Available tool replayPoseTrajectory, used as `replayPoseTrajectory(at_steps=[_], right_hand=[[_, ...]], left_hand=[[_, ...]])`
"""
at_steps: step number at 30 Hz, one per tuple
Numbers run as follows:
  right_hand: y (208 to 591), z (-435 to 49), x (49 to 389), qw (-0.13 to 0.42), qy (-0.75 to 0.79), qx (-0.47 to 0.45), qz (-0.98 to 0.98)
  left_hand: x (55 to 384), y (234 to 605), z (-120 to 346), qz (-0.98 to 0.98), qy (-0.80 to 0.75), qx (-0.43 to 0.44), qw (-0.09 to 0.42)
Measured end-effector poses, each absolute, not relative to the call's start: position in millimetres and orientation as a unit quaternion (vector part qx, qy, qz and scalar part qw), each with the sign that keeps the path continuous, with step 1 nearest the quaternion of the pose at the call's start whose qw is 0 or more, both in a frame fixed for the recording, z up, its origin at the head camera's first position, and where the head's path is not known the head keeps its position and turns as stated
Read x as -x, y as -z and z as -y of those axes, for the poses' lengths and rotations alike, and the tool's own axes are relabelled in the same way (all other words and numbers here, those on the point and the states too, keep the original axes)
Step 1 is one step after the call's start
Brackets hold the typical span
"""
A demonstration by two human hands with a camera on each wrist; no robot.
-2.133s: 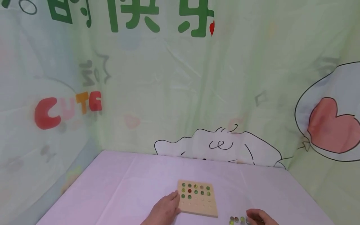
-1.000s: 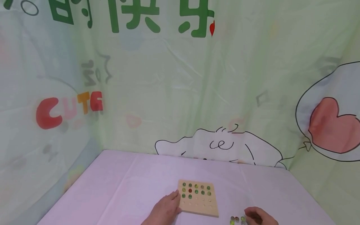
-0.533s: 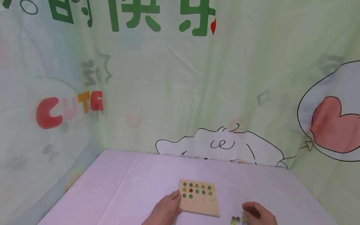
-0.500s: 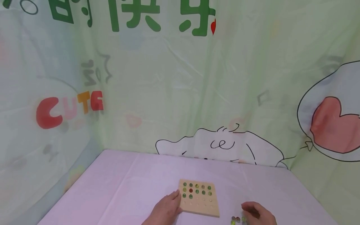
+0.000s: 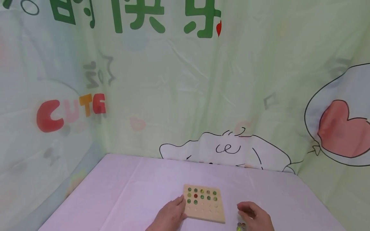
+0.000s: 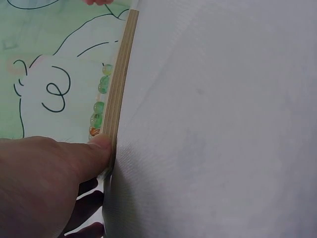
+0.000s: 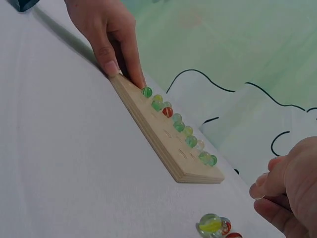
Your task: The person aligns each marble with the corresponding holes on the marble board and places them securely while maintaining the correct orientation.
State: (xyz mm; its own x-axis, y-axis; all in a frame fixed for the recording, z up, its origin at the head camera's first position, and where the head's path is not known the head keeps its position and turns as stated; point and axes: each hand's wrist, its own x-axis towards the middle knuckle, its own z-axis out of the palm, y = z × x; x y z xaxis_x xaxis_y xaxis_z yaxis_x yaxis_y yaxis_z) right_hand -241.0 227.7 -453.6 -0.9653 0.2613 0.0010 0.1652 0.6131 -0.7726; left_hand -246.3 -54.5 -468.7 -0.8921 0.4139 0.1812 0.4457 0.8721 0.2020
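Observation:
A square wooden board (image 5: 203,213) with rows of round hollows lies on the table. Green, yellowish, clear and red marbles (image 7: 179,126) fill its two far rows and part of the third. My left hand (image 5: 170,213) holds the board's left side, the thumb pressed on its edge (image 6: 115,99) in the left wrist view. Just right of the board, my right hand (image 5: 255,216) is raised with thumb and fingertips pinched together. Between them is what looks like a clear marble (image 7: 262,179), mostly hidden. Loose marbles (image 7: 210,224) lie below that hand, partly covered by it in the head view.
The table (image 5: 138,186) has a pale pink-lilac cloth. Printed curtains (image 5: 173,96) with letters and cartoon outlines close off the back and both sides. A dark object (image 7: 24,4) shows at the top left corner of the right wrist view.
My right hand has lifted from the loose marbles and moved left and away from me, toward the board. The left hand and the board stay put.

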Motion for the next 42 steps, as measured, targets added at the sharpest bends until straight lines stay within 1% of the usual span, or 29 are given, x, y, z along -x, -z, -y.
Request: replayPoseTrajectory(at_steps=[8,12,15,22,29,37,42], right_hand=[[453,-207,246,0.074,-0.428,0.108,0.894],[453,-196,248,0.092,-0.428,0.100,0.894],[452,-192,248,0.110,-0.432,0.074,0.892],[448,-182,251,0.088,-0.441,0.062,0.891],[452,-174,255,0.091,-0.453,0.050,0.885],[448,-163,256,0.074,-0.468,0.057,0.879],[448,-154,260,0.079,-0.475,0.046,0.875]], left_hand=[[246,469,55,0.965,0.131,0.219,0.055],[246,468,55,0.966,0.132,0.216,0.051],[246,468,55,0.967,0.129,0.215,0.050],[245,468,54,0.966,0.136,0.213,0.051],[245,467,54,0.967,0.131,0.211,0.051],[247,469,55,0.965,0.146,0.213,0.048],[247,469,54,0.966,0.149,0.207,0.048]])
